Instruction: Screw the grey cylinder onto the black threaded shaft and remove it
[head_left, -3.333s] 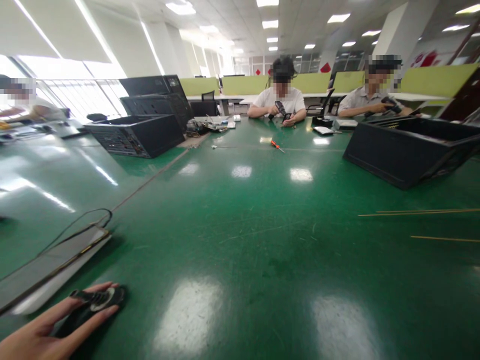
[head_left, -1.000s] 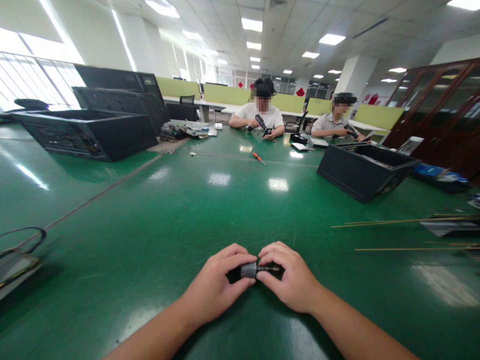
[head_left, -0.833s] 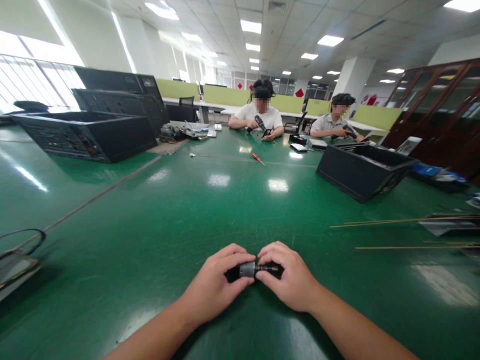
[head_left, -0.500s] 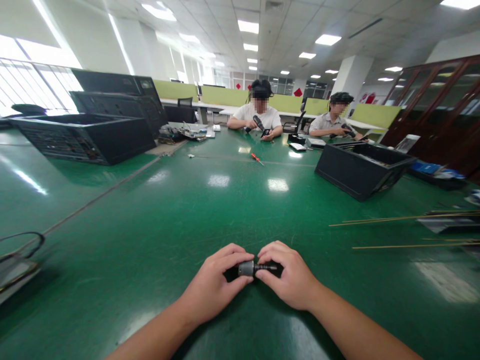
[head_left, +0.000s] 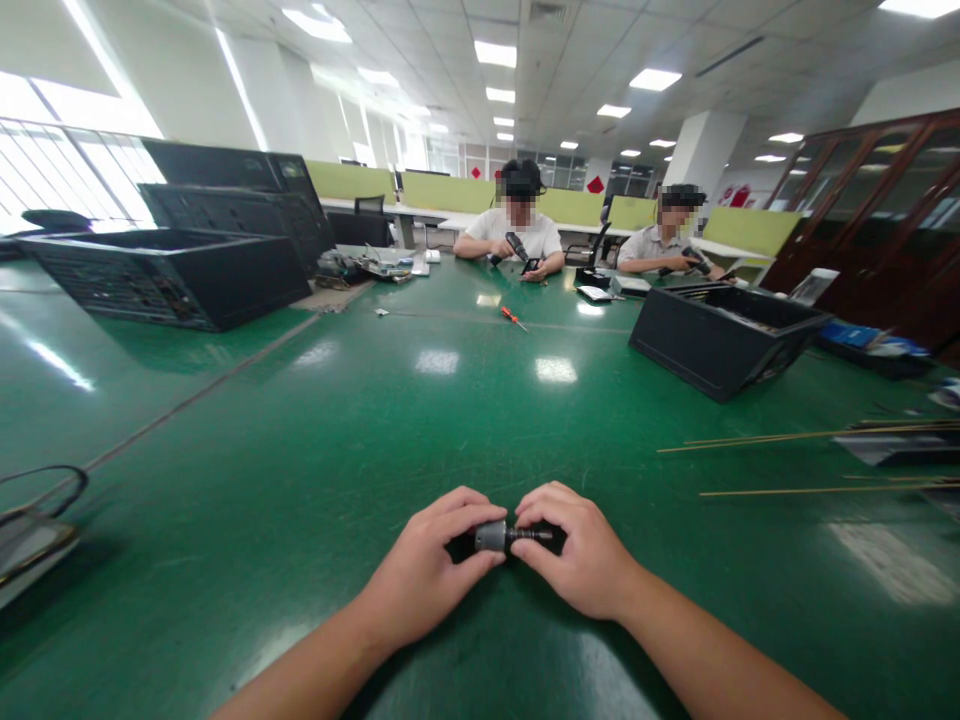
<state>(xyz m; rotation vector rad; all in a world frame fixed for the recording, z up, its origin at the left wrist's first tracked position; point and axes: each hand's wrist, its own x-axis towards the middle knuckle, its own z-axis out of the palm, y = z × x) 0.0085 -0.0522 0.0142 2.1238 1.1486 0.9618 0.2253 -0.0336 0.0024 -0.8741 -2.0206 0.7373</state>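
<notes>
Low over the green tabletop, my left hand (head_left: 427,565) is closed, thumb and fingers gripping a grey metal cylinder (head_left: 491,537) lying sideways. A thin ridged metal shaft (head_left: 534,535) sticks out of its right end. My right hand (head_left: 577,555) pinches around that shaft near the cylinder, fingertips behind it and thumb in front. The two hands face each other with their fingertips almost meeting. Part of the cylinder is hidden by my left fingers; its exact kind I cannot make out.
A black computer case (head_left: 724,335) stands at right and another (head_left: 172,275) at left. An orange screwdriver (head_left: 513,318) lies farther back. Thin yellowish rods (head_left: 772,491) reach in from the right. Two people (head_left: 517,235) sit across the table holding dark tools.
</notes>
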